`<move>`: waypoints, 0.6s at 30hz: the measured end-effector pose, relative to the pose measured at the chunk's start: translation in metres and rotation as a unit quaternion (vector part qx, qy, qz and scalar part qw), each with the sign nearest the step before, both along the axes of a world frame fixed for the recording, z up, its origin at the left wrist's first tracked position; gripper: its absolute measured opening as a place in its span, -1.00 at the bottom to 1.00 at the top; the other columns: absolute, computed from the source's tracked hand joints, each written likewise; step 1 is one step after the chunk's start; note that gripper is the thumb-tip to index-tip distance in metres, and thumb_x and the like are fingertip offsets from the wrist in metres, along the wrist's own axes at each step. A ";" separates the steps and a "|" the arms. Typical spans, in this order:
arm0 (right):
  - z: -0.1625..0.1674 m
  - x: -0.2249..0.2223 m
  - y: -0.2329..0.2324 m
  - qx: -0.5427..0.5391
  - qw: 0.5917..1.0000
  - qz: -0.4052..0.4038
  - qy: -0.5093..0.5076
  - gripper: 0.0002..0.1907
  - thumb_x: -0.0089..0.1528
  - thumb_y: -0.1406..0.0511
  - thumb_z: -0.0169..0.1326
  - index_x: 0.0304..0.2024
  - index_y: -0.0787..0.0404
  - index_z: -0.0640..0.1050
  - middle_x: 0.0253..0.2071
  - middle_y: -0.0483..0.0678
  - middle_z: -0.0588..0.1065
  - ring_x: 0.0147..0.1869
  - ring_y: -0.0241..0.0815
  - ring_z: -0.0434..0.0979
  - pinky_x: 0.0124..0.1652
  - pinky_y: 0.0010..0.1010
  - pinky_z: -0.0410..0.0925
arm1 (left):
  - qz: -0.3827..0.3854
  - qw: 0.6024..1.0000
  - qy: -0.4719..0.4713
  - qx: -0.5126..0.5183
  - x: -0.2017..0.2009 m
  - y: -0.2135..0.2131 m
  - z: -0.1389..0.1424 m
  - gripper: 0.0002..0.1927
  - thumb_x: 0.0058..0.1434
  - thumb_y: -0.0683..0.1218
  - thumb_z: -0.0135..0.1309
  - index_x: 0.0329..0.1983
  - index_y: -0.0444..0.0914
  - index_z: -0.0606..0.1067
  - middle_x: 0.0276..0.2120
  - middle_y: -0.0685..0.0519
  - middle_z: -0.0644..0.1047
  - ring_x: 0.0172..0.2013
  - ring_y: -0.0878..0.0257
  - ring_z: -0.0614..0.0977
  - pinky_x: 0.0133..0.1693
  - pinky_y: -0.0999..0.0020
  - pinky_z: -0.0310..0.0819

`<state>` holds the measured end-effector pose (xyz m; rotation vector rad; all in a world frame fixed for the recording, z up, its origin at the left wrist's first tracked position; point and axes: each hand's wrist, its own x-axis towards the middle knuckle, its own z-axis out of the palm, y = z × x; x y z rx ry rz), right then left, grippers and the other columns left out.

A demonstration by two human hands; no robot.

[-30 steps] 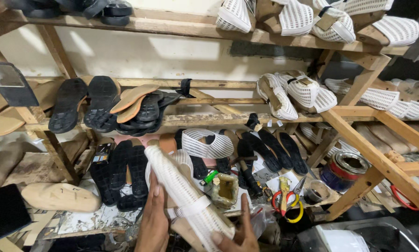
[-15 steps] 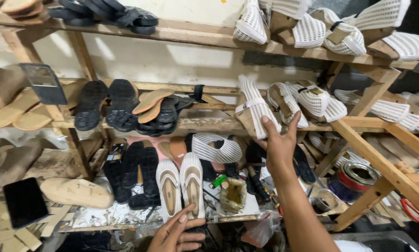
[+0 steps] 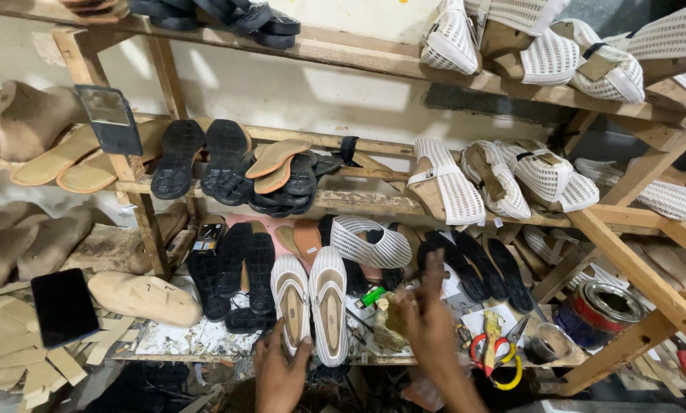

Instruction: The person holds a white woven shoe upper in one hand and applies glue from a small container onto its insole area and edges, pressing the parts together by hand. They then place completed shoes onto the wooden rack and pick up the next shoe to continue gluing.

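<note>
I see rough wooden shelving [image 3: 373, 203] in three tiers against a pale, stained plaster wall [image 3: 297, 92]. Diagonal braces [image 3: 649, 283] cross at the right. Patches of daylight fall on the wall between the uprights. A small mirror [image 3: 110, 115] hangs on the left post [image 3: 140, 191].

The left hand [image 3: 280, 371] comes up from the bottom edge of the frame, a little left of centre, back toward the camera, its fingers [image 3: 301, 348] curled at the top. The right hand [image 3: 429, 325] sits just right of centre and higher, blurred, fingers pointing up, with its forearm running down to the bottom edge.
</note>
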<state>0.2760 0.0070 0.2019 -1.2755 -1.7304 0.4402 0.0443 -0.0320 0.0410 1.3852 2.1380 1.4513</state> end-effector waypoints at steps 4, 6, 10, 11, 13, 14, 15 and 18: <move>-0.071 -0.015 -0.020 -0.162 0.983 0.080 0.012 -0.17 0.27 0.25 0.13 0.52 -0.06 0.08 -0.22 0.04 0.62 -0.21 -0.16 0.57 -0.20 -0.31 0.44 | -0.032 0.994 -0.035 -0.098 0.000 0.004 0.022 -0.26 0.25 0.13 0.09 0.42 -0.28 0.23 0.04 -0.28 0.54 -0.02 -0.20 0.59 -0.01 0.04 0.49; -0.093 -0.025 -0.022 -0.141 0.984 0.106 0.026 -0.18 0.26 0.25 0.14 0.50 -0.03 0.07 -0.06 0.05 0.62 -0.06 -0.14 0.61 -0.11 -0.29 0.46 | -0.024 0.977 -0.116 -0.178 -0.004 0.002 0.034 -0.32 0.33 0.13 -0.01 0.51 -0.10 0.26 0.00 -0.24 0.62 0.01 -0.13 0.64 0.04 0.11 0.49; -0.112 -0.049 -0.029 0.021 0.987 0.158 0.010 -0.14 0.27 0.30 0.13 0.51 0.17 -0.01 0.20 0.30 0.45 0.25 0.09 0.48 0.10 -0.19 0.35 | -0.001 0.923 -0.382 -0.045 -0.016 -0.002 0.045 -0.45 0.36 0.06 -0.10 0.38 -0.22 0.38 0.03 -0.14 0.65 -0.01 0.06 0.67 0.05 0.21 0.45; -0.113 -0.053 -0.031 0.076 0.983 0.167 -0.014 -0.13 0.28 0.31 0.13 0.51 0.24 -0.02 0.25 0.39 0.40 0.33 0.18 0.41 0.16 -0.14 0.28 | -0.010 0.898 -0.440 -0.015 -0.019 -0.004 0.044 -0.45 0.37 0.04 -0.09 0.40 -0.22 0.36 0.07 -0.13 0.63 0.01 0.09 0.64 0.05 0.23 0.43; -0.110 -0.060 -0.034 -0.027 0.988 0.152 0.004 -0.16 0.31 0.29 0.08 0.53 0.19 -0.04 0.26 0.28 0.45 0.38 0.11 0.40 0.20 -0.19 0.27 | -0.027 0.834 -0.549 0.045 -0.025 -0.007 0.041 -0.45 0.39 0.00 -0.08 0.43 -0.22 0.31 0.15 -0.11 0.59 0.04 0.15 0.60 0.04 0.25 0.41; -0.107 -0.063 -0.033 -0.075 0.986 0.145 0.012 -0.18 0.33 0.28 0.05 0.53 0.16 -0.05 0.27 0.22 0.47 0.40 0.08 0.39 0.21 -0.22 0.27 | -0.051 0.821 -0.567 0.051 -0.029 -0.009 0.039 -0.43 0.38 0.01 -0.09 0.44 -0.22 0.31 0.14 -0.14 0.57 0.02 0.12 0.59 0.01 0.19 0.42; -0.103 -0.066 -0.032 -0.101 0.985 0.133 0.038 -0.19 0.33 0.25 0.03 0.53 0.14 -0.05 0.25 0.19 0.50 0.36 0.02 0.47 0.20 -0.27 0.32 | -0.075 0.810 -0.579 0.053 -0.032 -0.011 0.037 -0.42 0.38 0.03 -0.09 0.44 -0.21 0.30 0.15 -0.13 0.57 0.03 0.11 0.59 0.03 0.19 0.42; -0.093 -0.073 -0.031 -0.150 0.970 0.134 0.137 -0.18 0.33 0.20 -0.02 0.54 0.09 -0.08 0.22 0.15 0.54 0.28 -0.09 0.58 0.17 -0.36 0.38 | -0.128 0.789 -0.600 0.028 -0.038 -0.020 0.035 -0.39 0.35 0.07 -0.09 0.45 -0.20 0.27 0.17 -0.12 0.55 0.08 0.10 0.58 0.06 0.17 0.42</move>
